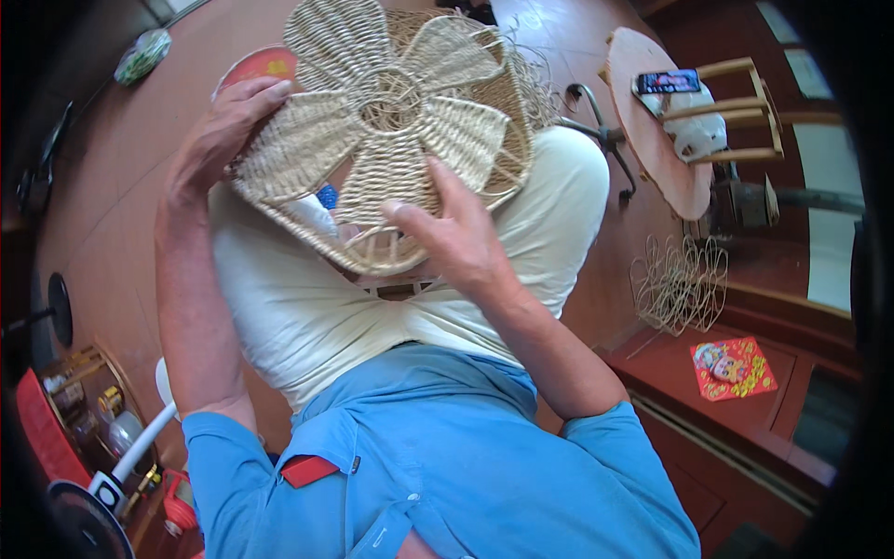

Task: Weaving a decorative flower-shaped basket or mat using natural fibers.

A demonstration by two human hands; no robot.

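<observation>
Blue shirt fills the bottom of the picture, closest of all, and the two bare arms go up from it to the woven basket piece. That flower-shaped straw weave is the thing to find places by; it is held up over the lap, in front of the cream trousers.

Far left of the weave, low down, a white fan stands on the floor. Higher up on that side lies a small green and white bundle. The left hand grips the left edge of the weave, fingers curled over the rim. An orange round thing peeks out just behind that edge. The right hand holds the bottom right part, thumb pressed flat on the front. Right of the weave is a round wooden surface with a phone on it. Below that, bent wire frames lean near a red mat.
</observation>
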